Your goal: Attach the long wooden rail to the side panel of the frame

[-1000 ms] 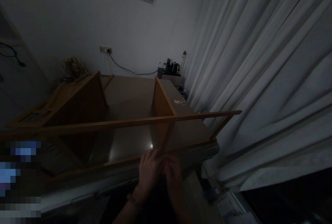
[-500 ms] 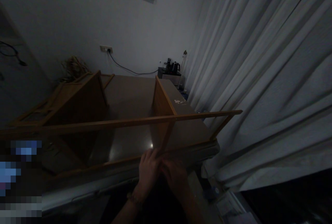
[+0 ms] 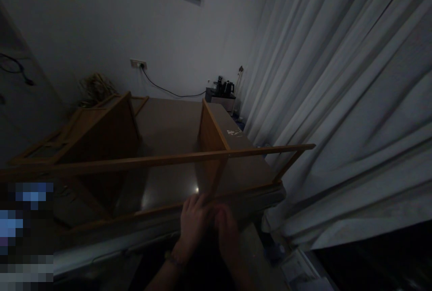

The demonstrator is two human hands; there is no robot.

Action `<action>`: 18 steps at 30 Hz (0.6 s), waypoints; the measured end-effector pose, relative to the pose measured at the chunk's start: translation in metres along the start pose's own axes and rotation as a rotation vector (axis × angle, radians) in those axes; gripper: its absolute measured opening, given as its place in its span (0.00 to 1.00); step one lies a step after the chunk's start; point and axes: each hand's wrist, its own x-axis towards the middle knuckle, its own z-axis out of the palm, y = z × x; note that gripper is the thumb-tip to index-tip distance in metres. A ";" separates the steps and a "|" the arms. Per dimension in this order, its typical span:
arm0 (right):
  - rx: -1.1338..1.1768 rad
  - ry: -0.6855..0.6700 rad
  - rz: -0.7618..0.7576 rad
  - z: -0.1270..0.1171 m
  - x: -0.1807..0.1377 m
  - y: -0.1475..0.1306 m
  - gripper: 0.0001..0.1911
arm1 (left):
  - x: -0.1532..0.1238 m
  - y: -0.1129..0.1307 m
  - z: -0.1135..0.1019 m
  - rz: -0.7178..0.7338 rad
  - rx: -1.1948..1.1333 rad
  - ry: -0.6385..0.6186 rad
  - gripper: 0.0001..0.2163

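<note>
A wooden furniture frame (image 3: 162,158) with grey-brown panels (image 3: 172,120) lies on a padded surface in front of me. My left hand (image 3: 194,217) is closed on its near lower rail, where a short upright (image 3: 218,176) meets it. Just to the right, my right hand (image 3: 225,223) is closed, its fingertips bunched close to the left hand at the foot of that upright. What the right fingers hold, if anything, is hidden by the dim light and the hand itself. A bracelet (image 3: 173,259) circles my left wrist.
Pale curtains (image 3: 337,102) hang along the right side. Against the back wall stands a small cabinet (image 3: 221,100) with a black kettle (image 3: 228,87). A cable (image 3: 168,91) runs to a wall socket (image 3: 137,63). Bundled material (image 3: 97,86) lies at the back left.
My right hand has turned, and its fingers have curled tighter beside the upright. My left hand and the wooden frame stay in place.
</note>
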 end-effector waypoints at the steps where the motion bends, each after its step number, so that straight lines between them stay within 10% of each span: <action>1: 0.013 0.006 0.020 0.001 -0.001 -0.001 0.16 | 0.000 0.000 0.001 0.000 -0.001 0.009 0.15; 18: -0.318 -0.053 -0.375 -0.023 0.001 0.026 0.13 | -0.001 -0.002 0.005 0.007 0.039 0.023 0.15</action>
